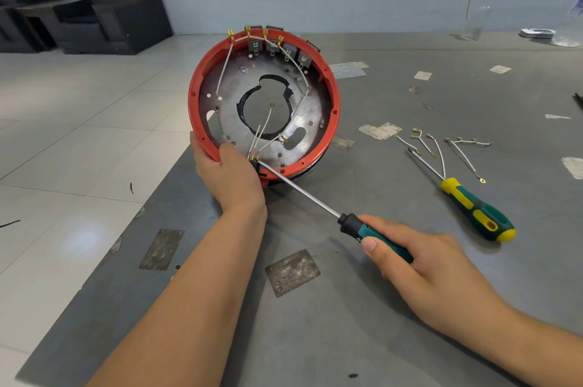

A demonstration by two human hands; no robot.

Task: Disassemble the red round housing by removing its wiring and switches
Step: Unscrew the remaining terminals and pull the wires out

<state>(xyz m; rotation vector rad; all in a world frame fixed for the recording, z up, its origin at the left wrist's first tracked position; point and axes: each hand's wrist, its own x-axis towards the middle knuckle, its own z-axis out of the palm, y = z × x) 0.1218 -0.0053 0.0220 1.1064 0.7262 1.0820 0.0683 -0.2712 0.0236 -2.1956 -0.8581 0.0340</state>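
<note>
Right hand (426, 263) grips rubbery screwdriver (318, 200), tip hidden | left hand (227, 169) clasps round red housing (335, 102) rim, tilted | gray table (394, 307)

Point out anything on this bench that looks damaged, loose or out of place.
The central hole in the red housing is ragged, edged with crumpled black tape. Several white wires stick up over its rim with bare connectors attached to nothing. Torn tape scraps litter the table.

Left hand (228, 173) steadies housing (202, 102) — right hand (422, 263) grips screwdriver (315, 199).
</note>
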